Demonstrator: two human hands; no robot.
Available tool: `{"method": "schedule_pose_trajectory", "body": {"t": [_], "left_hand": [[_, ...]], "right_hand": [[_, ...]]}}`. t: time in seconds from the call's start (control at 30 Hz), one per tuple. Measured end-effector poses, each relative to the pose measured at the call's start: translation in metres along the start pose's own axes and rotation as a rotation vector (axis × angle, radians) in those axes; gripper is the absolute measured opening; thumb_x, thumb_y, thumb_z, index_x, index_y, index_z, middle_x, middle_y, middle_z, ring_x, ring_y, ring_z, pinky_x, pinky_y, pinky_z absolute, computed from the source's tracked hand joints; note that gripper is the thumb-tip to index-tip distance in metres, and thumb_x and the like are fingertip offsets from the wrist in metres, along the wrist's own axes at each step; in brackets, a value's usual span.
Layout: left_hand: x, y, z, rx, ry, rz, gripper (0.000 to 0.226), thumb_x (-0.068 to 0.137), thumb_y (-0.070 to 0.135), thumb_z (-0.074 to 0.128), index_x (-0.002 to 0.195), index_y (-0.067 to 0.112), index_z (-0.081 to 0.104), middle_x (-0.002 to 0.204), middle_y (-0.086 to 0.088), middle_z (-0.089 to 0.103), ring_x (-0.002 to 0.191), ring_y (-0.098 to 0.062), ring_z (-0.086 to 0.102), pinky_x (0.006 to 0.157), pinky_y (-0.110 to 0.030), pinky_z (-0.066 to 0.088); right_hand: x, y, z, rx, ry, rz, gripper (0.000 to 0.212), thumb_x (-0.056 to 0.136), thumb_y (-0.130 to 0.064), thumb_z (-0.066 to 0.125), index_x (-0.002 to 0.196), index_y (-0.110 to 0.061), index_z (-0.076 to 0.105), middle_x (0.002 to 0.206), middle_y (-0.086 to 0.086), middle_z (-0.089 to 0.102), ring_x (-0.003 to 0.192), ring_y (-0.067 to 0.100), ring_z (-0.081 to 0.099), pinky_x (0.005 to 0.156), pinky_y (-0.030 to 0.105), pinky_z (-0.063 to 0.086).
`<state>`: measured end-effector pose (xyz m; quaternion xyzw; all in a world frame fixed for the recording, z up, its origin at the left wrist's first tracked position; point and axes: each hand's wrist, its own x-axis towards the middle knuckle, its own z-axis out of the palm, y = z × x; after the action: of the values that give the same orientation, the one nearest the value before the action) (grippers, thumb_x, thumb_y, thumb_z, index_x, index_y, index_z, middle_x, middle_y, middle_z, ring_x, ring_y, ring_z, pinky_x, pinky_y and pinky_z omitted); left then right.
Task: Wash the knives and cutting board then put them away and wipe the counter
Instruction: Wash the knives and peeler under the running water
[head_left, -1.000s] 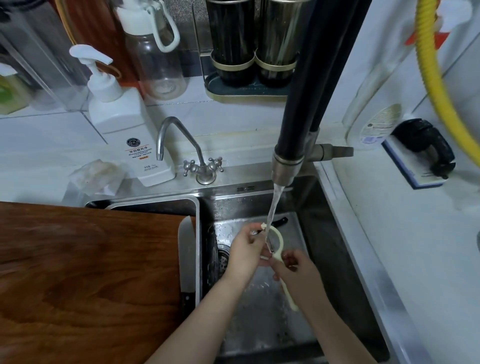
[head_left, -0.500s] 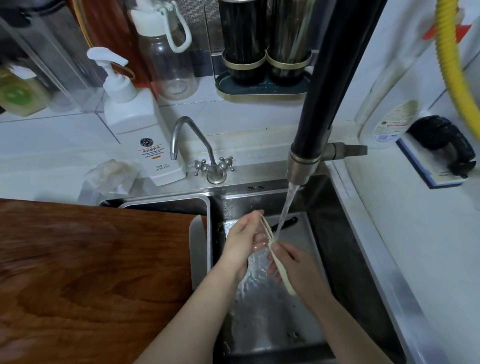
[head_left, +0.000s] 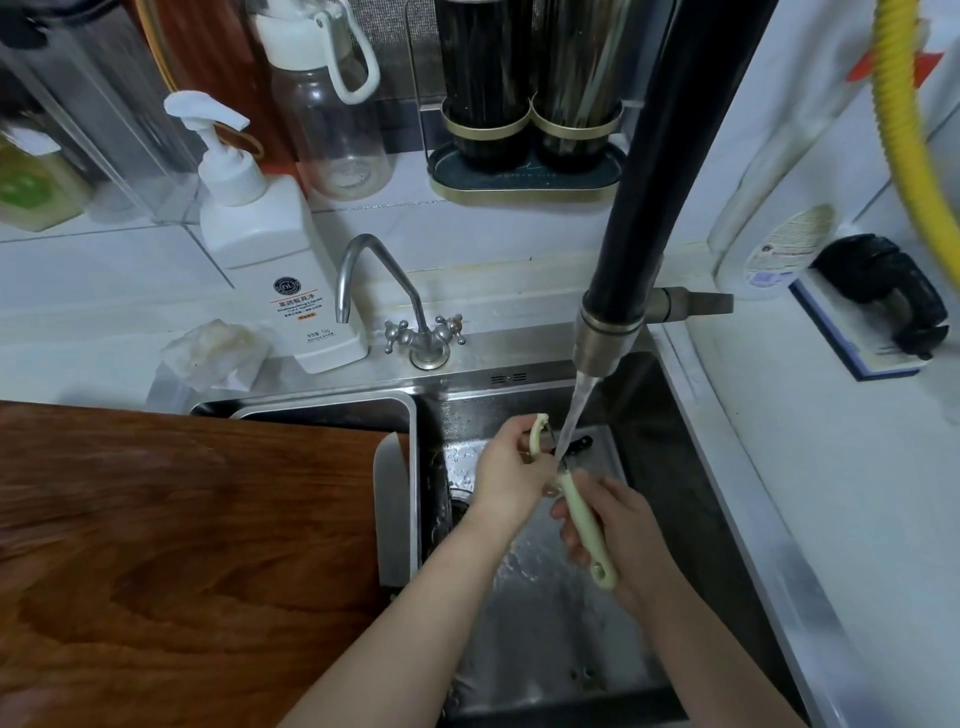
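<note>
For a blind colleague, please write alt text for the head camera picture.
Two hands rinse a pale green peeler under running water over a steel sink: the left hand holds its head, the right hand its handle. A wooden cutting board with a knife lies at left.

The pale green plastic peeler (head_left: 582, 512) has its blade end hidden behind the left hand (head_left: 511, 475). Left of both hands, the brown wooden cutting board (head_left: 182, 561) runs off the frame and covers part of the white-bladed knife (head_left: 393, 512).
</note>
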<state>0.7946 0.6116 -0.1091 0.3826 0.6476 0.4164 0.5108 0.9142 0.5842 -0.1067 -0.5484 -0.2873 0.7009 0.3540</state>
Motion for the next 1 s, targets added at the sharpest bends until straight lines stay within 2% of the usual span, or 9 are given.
{"method": "schedule_pose_trajectory", "body": {"t": [0.13,0.2,0.4,0.57,0.6,0.7,0.8,0.93,1.0], "left_hand": [[0.001,0.005,-0.006,0.283,0.050,0.174,0.010,0.094,0.012,0.053,0.096,0.017,0.061,0.067,0.003,0.057,0.058,-0.023,0.063,0.058,-0.038,0.058],[0.002,0.005,-0.008,0.328,0.052,0.208,0.011,0.095,0.016,0.050,0.090,0.016,0.060,0.066,-0.003,0.059,0.058,-0.027,0.063,0.058,-0.040,0.058],[-0.002,0.002,-0.010,0.121,0.052,0.141,0.021,0.100,0.014,0.043,0.097,0.011,0.064,0.060,-0.007,0.058,0.042,-0.009,0.051,0.048,-0.026,0.049],[-0.020,-0.010,-0.002,-0.250,0.015,-0.087,0.021,0.101,0.014,0.040,0.091,0.006,0.057,0.056,-0.002,0.053,0.050,-0.017,0.050,0.054,-0.032,0.046],[-0.027,-0.011,0.002,-0.311,-0.010,-0.132,0.023,0.101,0.017,0.039,0.091,0.008,0.058,0.059,-0.001,0.057,0.054,-0.016,0.053,0.056,-0.031,0.047],[-0.041,-0.014,0.005,-0.432,-0.018,-0.211,0.024,0.102,0.023,0.039,0.115,0.026,0.060,0.097,-0.002,0.071,0.081,-0.014,0.065,0.064,-0.024,0.053],[-0.040,-0.016,-0.006,-0.453,-0.012,-0.247,0.030,0.101,0.024,0.040,0.127,0.029,0.054,0.110,-0.011,0.069,0.091,-0.023,0.066,0.067,-0.033,0.057],[-0.044,-0.015,-0.019,-0.384,-0.109,-0.248,0.025,0.100,0.018,0.043,0.121,0.014,0.058,0.095,-0.012,0.067,0.073,-0.021,0.067,0.061,-0.035,0.057],[-0.048,-0.016,-0.024,-0.336,-0.106,-0.202,0.024,0.098,0.016,0.049,0.119,0.011,0.059,0.087,-0.011,0.066,0.062,-0.019,0.065,0.055,-0.030,0.056]], "right_hand": [[0.000,-0.003,-0.005,0.036,-0.031,0.020,0.021,0.096,-0.020,0.049,0.090,-0.004,0.061,0.066,0.011,0.062,0.040,0.015,0.048,0.037,0.020,0.035],[0.000,-0.004,-0.004,0.043,-0.065,0.037,0.023,0.096,-0.022,0.049,0.086,-0.006,0.061,0.064,0.009,0.061,0.040,0.013,0.047,0.036,0.018,0.034],[0.007,-0.006,0.007,-0.045,-0.107,0.054,0.040,0.095,-0.040,0.048,0.083,-0.006,0.066,0.060,0.004,0.055,0.042,0.012,0.045,0.039,0.021,0.034],[0.014,-0.016,0.028,-0.190,0.021,-0.035,0.040,0.095,-0.039,0.048,0.077,-0.009,0.065,0.056,0.008,0.058,0.041,0.013,0.051,0.038,0.019,0.038],[0.016,-0.017,0.033,-0.228,0.045,-0.063,0.037,0.096,-0.037,0.048,0.081,-0.009,0.065,0.060,0.008,0.060,0.045,0.013,0.054,0.040,0.019,0.042],[0.021,-0.015,0.039,-0.230,0.052,-0.111,0.026,0.096,-0.029,0.050,0.092,-0.009,0.066,0.082,0.012,0.068,0.072,0.021,0.066,0.059,0.030,0.053],[0.019,-0.006,0.035,-0.194,-0.038,-0.104,0.019,0.094,-0.025,0.053,0.093,-0.016,0.070,0.092,0.012,0.072,0.086,0.026,0.068,0.076,0.044,0.056],[0.017,-0.005,0.020,-0.324,-0.066,-0.112,0.017,0.090,-0.027,0.059,0.087,-0.017,0.072,0.075,-0.005,0.070,0.069,0.001,0.063,0.066,0.017,0.047],[0.017,-0.003,0.012,-0.346,-0.103,-0.112,0.020,0.089,-0.028,0.060,0.090,-0.013,0.073,0.078,0.000,0.070,0.071,0.004,0.062,0.072,0.021,0.049]]}}
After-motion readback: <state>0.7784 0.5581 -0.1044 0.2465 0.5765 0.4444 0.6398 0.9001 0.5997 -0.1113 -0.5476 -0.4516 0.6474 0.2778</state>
